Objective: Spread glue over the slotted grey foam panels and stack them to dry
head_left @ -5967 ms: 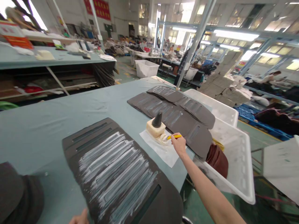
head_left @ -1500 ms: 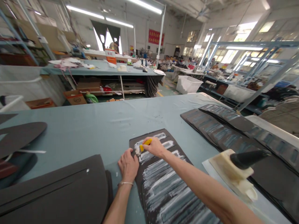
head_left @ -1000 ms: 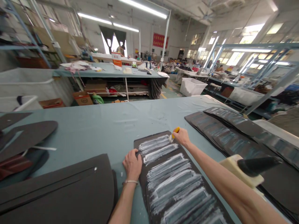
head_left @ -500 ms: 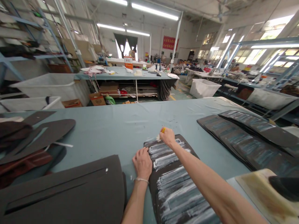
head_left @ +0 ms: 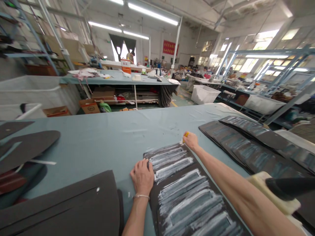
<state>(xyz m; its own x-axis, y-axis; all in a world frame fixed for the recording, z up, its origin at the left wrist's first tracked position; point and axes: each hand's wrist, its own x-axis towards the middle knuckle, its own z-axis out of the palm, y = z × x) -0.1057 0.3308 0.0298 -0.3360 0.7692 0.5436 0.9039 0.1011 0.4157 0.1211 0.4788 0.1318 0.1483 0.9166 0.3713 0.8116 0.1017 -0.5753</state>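
A dark panel (head_left: 154,193) with cut-out slots lies in front of me, streaked crosswise with wet-looking white paste, perhaps glue. My left hand (head_left: 142,174) rests flat on its left edge near the far corner, fingers stretched out. At the far right corner, my right hand (head_left: 191,141) is closed around a small brush (head_left: 186,134). The brush has a yellow handle, and its pale bristles touch the panel's far edge. My right forearm reaches over the panel's right side.
Plain dark panels (head_left: 81,200) are stacked at the left, beside curved dark pieces (head_left: 46,137). More white-streaked panels (head_left: 233,141) lie at the right. Near my right forearm is a yellowish, crusted object (head_left: 259,183) with a black cylindrical part (head_left: 283,187). A person (head_left: 130,57) stands far behind.
My right hand has moved the brush rightward along the panel's far edge to its corner, leaving white streaks. My left hand stays on the left edge. The view has shifted to the right.
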